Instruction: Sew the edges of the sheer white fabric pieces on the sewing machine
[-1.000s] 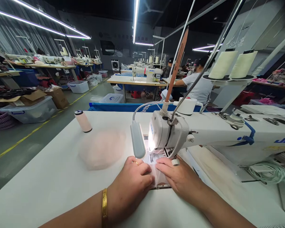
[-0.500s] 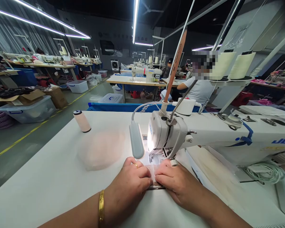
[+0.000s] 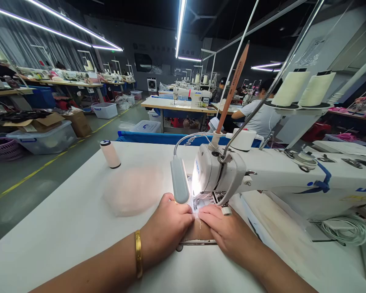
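Observation:
Just below the needle area of the white sewing machine [image 3: 215, 171], my left hand [image 3: 171, 221] and my right hand [image 3: 227, 228] face each other. Between their fingertips lies a small piece of sheer pale fabric [image 3: 195, 211], with loose threads at its near side. The fingers of both hands are pressed together on its two edges. A brown metal plate [image 3: 198, 232] shows between the hands. The grey lamp [image 3: 179, 181] hangs over my left fingertips, and its light falls on the presser foot.
A pale thread spool [image 3: 110, 154] stands at the table's back left. Sheer pink fabric [image 3: 134, 191] lies left of my hands, and beige fabric [image 3: 277, 219] lies to the right. A person in white [image 3: 259, 116] sits beyond the machine.
Both hands have moved slightly away from me, closer to the needle, with the fabric. More of the brown plate shows between them. The whole view has shifted a little.

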`<state>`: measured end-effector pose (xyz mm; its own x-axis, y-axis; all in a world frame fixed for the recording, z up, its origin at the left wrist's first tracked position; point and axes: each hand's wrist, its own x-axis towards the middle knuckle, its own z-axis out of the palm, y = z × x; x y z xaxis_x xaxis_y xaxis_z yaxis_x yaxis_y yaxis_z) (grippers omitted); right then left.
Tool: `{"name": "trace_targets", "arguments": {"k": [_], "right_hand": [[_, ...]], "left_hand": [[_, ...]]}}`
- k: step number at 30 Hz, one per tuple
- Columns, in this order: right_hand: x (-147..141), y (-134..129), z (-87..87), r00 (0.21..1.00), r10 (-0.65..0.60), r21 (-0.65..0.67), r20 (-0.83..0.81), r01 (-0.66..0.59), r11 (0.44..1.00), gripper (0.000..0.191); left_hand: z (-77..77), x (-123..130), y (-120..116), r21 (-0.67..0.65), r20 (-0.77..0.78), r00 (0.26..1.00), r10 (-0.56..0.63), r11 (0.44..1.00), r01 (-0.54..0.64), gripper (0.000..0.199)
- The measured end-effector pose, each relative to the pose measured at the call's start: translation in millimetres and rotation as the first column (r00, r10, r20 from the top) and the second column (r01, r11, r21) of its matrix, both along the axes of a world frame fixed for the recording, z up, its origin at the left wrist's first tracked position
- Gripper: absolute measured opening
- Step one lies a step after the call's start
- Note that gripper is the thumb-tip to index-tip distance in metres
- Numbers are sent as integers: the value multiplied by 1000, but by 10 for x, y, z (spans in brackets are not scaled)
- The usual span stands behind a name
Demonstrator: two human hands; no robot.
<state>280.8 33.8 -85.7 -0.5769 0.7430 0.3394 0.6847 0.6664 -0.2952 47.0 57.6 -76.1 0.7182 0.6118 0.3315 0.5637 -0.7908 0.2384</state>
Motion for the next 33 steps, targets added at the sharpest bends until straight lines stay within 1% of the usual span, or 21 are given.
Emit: {"name": "trace_targets", "arguments": {"k": [3,5,8,11,13,15,17,19,21,22,24,25,26,27,29,30,31,33], "right_hand": [[-11,20,-12,998,-65,15,1,65,998,49],[-23,44,-5,996,-86,48,-3,86,995,50],[-37,85,18,997,-76,89,-16,77,993,53],[-37,107,37,997,-73,76,-16,74,994,58],[-28,104,40,996,-88,61,-19,90,994,60],[-17,91,33,994,-104,62,-27,105,993,58],[-8,71,14,994,-107,77,-31,109,991,52],[-7,46,-10,995,-92,95,-42,96,991,48],[-20,16,-27,997,-53,97,-61,59,993,45],[-33,0,-28,997,-25,94,-74,32,995,45],[-67,-30,-16,994,45,82,-102,-36,996,43],[-87,-44,-5,990,76,80,-121,-67,995,42],[-108,-55,8,984,103,83,-144,-92,992,42],[-130,-65,19,978,122,86,-170,-109,990,42],[-177,-81,33,964,146,87,-223,-129,988,42],[-204,-88,34,955,157,84,-251,-140,987,42],[-234,-95,31,947,168,72,-274,-153,986,40],[-302,-113,15,939,174,24,-295,-175,984,35]], "left_hand": [[2,19,39,11,-10,1000,22,1000,-22,24],[3,33,63,15,-8,999,33,999,-33,27],[11,49,89,2,-1,999,48,999,-48,30],[39,45,98,-34,-19,997,79,996,-80,28],[75,30,92,-65,-53,991,125,990,-128,20],[123,18,75,-88,-98,979,179,978,-187,12],[174,18,41,-88,-163,961,223,967,-239,14],[223,28,-16,-51,-242,937,252,961,-272,14],[276,32,-85,-35,-293,926,236,966,-257,14],[305,25,-115,-62,-287,938,195,973,-222,18],[363,-11,-149,-141,-190,977,94,982,-122,27],[390,-41,-146,-148,-108,991,75,985,-91,31],[412,-76,-127,-121,-21,996,85,989,-87,34],[428,-114,-95,-72,55,992,115,991,-111,35],[436,-184,-4,17,140,976,165,985,-169,34],[427,-209,44,27,133,978,164,985,-169,32],[412,-225,86,7,82,986,147,989,-148,29],[369,-223,137,-66,-83,991,100,992,-106,19]]}}
